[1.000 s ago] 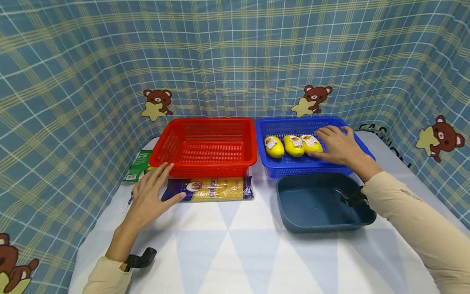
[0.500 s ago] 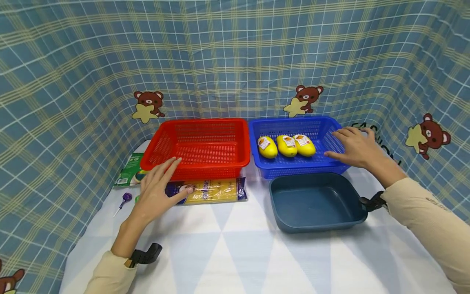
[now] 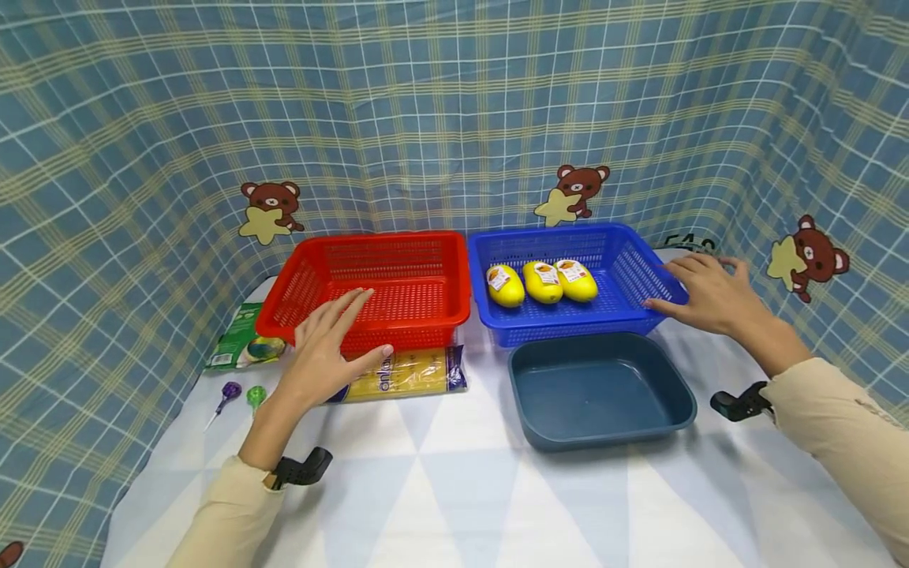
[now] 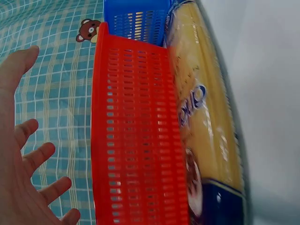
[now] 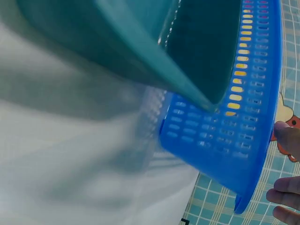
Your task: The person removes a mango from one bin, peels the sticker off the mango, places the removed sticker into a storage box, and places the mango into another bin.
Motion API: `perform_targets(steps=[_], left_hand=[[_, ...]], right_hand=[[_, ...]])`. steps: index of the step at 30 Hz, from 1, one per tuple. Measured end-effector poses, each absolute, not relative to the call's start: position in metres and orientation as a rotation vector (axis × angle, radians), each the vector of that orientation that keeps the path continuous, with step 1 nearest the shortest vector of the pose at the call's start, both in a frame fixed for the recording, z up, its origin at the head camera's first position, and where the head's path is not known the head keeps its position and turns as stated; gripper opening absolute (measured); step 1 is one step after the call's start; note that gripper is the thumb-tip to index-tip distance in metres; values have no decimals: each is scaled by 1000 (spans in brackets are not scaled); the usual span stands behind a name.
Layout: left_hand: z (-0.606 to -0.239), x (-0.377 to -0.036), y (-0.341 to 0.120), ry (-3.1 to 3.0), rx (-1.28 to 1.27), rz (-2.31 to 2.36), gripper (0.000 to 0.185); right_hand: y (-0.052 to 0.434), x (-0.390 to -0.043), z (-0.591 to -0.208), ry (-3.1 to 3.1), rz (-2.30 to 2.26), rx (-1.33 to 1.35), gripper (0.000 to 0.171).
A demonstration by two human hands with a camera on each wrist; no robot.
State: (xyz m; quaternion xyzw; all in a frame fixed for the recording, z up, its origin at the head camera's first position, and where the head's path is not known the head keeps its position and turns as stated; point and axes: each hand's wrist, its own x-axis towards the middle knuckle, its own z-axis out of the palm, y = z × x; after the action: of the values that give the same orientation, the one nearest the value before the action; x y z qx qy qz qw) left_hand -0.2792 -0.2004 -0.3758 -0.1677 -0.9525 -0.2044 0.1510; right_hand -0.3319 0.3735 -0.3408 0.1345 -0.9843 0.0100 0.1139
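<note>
Both hands open — left hand (image 3: 328, 351) over pasta packet (image 3: 412, 373), right hand (image 3: 706, 294) touching blue basket (image 3: 625, 272)

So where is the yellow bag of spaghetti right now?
In the head view, the yellow spaghetti packet lies flat on the table's left side, in front of the red plastic basket, its left end hidden under the left hand.

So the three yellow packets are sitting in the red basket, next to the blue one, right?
Not quite. The three yellow packets lie in the blue basket; the red basket beside it holds nothing that shows. The head view shows this plainly.
</note>
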Motion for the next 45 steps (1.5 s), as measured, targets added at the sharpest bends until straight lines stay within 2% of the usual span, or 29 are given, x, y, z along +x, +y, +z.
perform_targets(steps=[16, 35, 45], left_hand=[[-356, -317, -151, -2740, -574, -657, 90], [-336, -359, -86, -2763, -709, -621, 88], [-323, -390, -51, -2847, -732, -671, 83]], right_hand=[[388, -323, -346, -2907, 39, 321, 85], [399, -315, -351, -2964, 116, 355, 73], [401, -315, -352, -3002, 203, 337, 73]])
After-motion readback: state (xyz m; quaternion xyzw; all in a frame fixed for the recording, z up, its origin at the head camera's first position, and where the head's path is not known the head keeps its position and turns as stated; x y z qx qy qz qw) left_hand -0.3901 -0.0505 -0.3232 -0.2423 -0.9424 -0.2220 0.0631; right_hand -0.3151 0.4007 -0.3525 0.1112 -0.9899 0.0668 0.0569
